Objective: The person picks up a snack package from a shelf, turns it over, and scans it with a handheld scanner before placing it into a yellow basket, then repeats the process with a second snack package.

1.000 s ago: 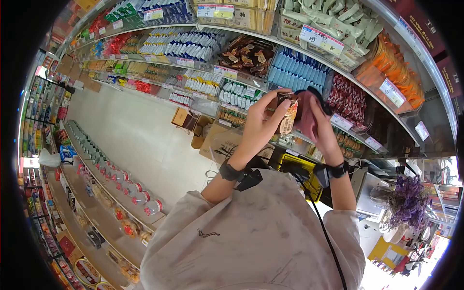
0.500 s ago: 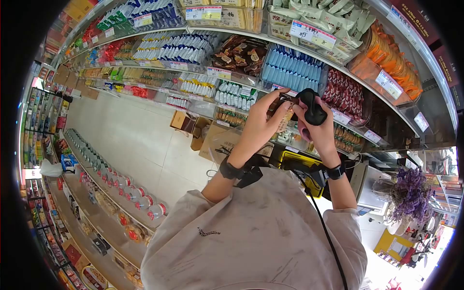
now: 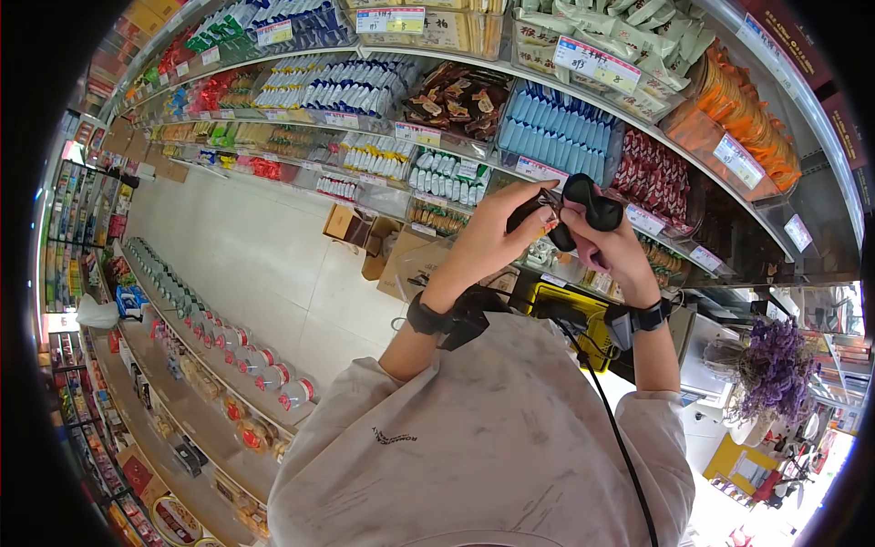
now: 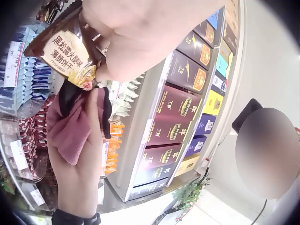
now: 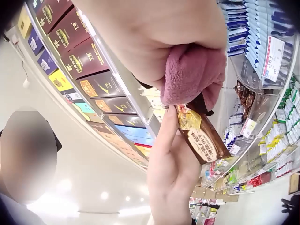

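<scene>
My left hand [image 3: 492, 237] grips a brown packet of crispbread biscuits [image 4: 65, 49] with a cream label and a yellow end. In the head view, my right hand [image 3: 622, 248] is just beside it, holding a folded mauve cloth [image 5: 194, 75] with a fuzzy surface. Black fabric [image 3: 592, 202] bulges above the right fingers and joins the mauve part. In the left wrist view, the cloth sits right at the packet's yellow end. My right palm hides part of the cloth in the right wrist view.
Shelves with bins of wrapped snacks [image 3: 556, 132] stand right in front of the hands. A yellow basket [image 3: 551, 301] and cardboard boxes [image 3: 401, 264] are lower down. Dried purple flowers [image 3: 770, 369] stand to the right, and bottles [image 3: 296, 394] line a low shelf at left.
The mauve cloth, spread beside the packet a second ago, is now bunched in the right hand with its black part on top. The packet's barcode side has turned out of the head view.
</scene>
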Demonstrator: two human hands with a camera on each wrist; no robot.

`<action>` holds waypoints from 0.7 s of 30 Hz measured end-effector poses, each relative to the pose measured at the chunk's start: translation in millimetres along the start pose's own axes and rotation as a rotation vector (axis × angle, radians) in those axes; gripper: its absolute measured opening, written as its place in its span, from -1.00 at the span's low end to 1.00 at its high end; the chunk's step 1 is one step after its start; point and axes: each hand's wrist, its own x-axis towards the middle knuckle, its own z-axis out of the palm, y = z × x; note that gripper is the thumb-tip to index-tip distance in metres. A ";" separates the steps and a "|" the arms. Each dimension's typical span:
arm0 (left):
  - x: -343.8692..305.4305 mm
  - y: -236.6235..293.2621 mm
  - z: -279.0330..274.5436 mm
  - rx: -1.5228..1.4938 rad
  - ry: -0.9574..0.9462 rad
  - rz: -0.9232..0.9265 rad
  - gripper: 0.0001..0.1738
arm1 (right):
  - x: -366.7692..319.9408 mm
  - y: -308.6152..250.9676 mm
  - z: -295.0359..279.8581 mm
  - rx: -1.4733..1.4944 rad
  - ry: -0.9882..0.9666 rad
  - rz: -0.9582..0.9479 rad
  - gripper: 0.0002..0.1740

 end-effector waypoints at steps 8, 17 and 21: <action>-0.9 -5.9 3.2 -0.312 -0.090 -0.237 -0.61 | -9.3 -9.7 -11.7 0.025 -0.039 0.068 -0.75; 7.3 -6.9 35.1 -0.535 0.446 -0.160 -0.65 | 9.3 13.8 38.5 0.087 0.039 -0.145 -0.47; 10.1 -3.6 28.0 -0.218 0.642 0.053 -0.61 | -2.8 1.0 63.4 0.141 -0.039 -0.201 -0.40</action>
